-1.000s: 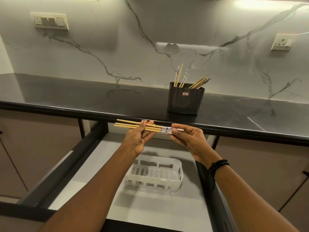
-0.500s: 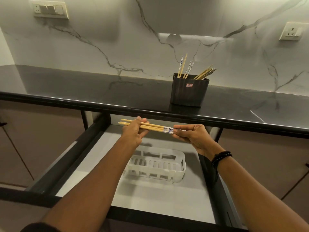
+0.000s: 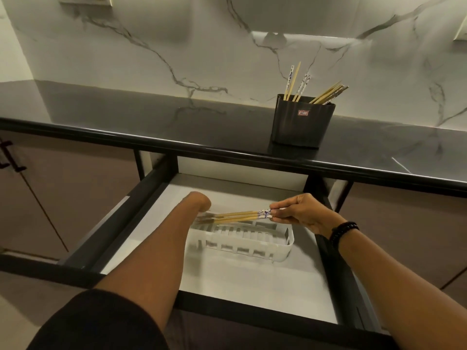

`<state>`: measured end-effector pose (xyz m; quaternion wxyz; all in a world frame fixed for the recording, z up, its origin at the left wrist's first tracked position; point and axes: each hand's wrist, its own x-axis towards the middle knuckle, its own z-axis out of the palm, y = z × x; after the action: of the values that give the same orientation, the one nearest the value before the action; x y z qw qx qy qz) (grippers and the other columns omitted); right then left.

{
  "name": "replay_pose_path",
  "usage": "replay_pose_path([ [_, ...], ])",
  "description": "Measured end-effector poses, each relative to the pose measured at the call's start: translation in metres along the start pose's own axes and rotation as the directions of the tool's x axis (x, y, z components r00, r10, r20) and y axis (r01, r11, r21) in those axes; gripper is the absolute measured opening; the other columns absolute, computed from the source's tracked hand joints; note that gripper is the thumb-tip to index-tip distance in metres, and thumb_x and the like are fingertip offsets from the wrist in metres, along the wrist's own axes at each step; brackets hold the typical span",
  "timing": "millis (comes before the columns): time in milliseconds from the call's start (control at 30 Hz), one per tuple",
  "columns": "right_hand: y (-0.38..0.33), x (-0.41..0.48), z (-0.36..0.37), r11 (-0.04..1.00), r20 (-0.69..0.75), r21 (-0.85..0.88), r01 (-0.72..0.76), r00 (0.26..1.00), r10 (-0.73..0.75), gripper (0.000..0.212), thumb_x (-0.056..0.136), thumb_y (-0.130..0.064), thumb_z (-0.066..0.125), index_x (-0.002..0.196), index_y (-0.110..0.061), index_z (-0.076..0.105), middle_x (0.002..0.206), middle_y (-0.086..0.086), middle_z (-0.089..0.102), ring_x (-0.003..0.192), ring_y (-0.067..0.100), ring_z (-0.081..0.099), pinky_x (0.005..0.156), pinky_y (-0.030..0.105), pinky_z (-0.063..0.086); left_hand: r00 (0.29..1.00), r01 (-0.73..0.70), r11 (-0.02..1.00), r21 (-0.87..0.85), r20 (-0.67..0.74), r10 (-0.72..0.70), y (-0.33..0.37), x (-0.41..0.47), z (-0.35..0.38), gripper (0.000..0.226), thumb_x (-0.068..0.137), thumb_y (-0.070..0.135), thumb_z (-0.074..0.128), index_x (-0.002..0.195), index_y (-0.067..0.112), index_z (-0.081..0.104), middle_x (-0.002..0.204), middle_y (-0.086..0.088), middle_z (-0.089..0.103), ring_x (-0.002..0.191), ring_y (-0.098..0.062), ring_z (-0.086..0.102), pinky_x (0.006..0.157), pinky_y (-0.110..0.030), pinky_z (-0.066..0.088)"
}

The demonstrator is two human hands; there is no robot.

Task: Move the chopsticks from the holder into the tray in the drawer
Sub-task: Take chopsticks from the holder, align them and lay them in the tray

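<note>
A small bundle of wooden chopsticks (image 3: 237, 217) with blue-patterned ends lies level just above the white slotted tray (image 3: 252, 251) in the open drawer (image 3: 151, 210). My right hand (image 3: 300, 213) pinches the patterned ends. My left hand (image 3: 199, 202) is bent down at the wrist over the pointed ends; its fingers are hidden, so its hold cannot be seen. On the dark counter at the back right stands the black holder (image 3: 302, 122) with several more chopsticks (image 3: 313, 88) sticking out.
The black counter edge (image 3: 227, 150) overhangs the drawer's back. Black drawer rails run along both sides. Brown cabinet fronts flank the drawer, with a dark handle (image 3: 10, 157) at far left. The marble wall rises behind the counter.
Both hands have lowered the chopstick bundle from counter-edge height down to just above the tray. The view has tilted down toward the drawer.
</note>
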<state>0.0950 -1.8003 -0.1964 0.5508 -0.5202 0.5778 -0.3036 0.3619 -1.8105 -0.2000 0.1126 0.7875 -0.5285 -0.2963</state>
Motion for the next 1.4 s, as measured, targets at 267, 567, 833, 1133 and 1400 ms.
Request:
replay_pose_path([
  [267,0.017,0.003,0.021,0.969,-0.014,-0.234,0.082,0.996,-0.088,0.008,0.080,-0.002,0.076,0.089,-0.004,0.077,0.096,0.016,0.076,0.085,0.026,0.073,0.073,0.028,0.063,0.991,0.107,0.985,0.135,0.070,-0.117,-0.011,0.009,0.009,0.025,0.092,0.015,0.059,0.110,-0.002,0.053,0.075,-0.014,0.040,0.063,-0.024,0.041,0.079,-0.032,0.046],
  [567,0.006,-0.004,0.023,0.865,-0.053,-0.474,0.165,0.975,-0.215,0.021,0.084,-0.005,0.075,0.103,0.003,0.073,0.106,0.015,0.073,0.088,0.029,0.074,0.077,0.033,0.062,0.976,-0.056,0.976,0.211,-0.194,0.098,0.000,-0.004,0.005,0.027,0.095,0.022,0.052,0.115,0.003,0.055,0.104,-0.013,0.059,0.091,-0.027,0.056,0.081,-0.036,0.047],
  [833,-0.048,-0.015,0.013,0.840,-0.258,-0.273,0.468,0.806,-0.533,0.011,0.083,-0.015,0.078,0.090,-0.007,0.075,0.083,0.012,0.075,0.069,0.014,0.072,0.067,0.025,0.061,0.470,-0.635,0.729,0.253,-0.622,0.626,0.059,-0.046,-0.022,0.020,0.095,0.030,0.054,0.094,0.012,0.062,0.092,-0.004,0.057,0.091,-0.018,0.053,0.074,-0.034,0.049],
  [1133,-0.142,0.015,-0.060,0.834,-0.705,-0.362,0.417,0.463,-0.537,0.030,0.085,-0.028,0.076,0.108,-0.011,0.067,0.095,0.004,0.070,0.089,0.017,0.066,0.091,0.038,0.057,0.658,-0.587,0.761,0.277,-0.385,0.647,0.113,-0.016,-0.049,0.038,0.093,0.047,0.052,0.089,0.013,0.067,0.089,-0.005,0.064,0.090,-0.028,0.062,0.072,-0.035,0.045],
  [1400,-0.174,0.058,-0.104,0.927,-0.696,-0.259,0.269,0.613,-0.373,0.084,0.078,-0.053,0.075,0.141,-0.006,0.043,0.141,0.014,0.052,0.130,0.032,0.050,0.107,0.045,0.045,0.640,-0.414,0.635,0.652,-0.287,0.713,0.144,0.003,-0.045,0.051,0.077,0.060,0.067,0.099,0.014,0.060,0.099,-0.006,0.066,0.096,-0.025,0.061,0.068,-0.032,0.039],
])
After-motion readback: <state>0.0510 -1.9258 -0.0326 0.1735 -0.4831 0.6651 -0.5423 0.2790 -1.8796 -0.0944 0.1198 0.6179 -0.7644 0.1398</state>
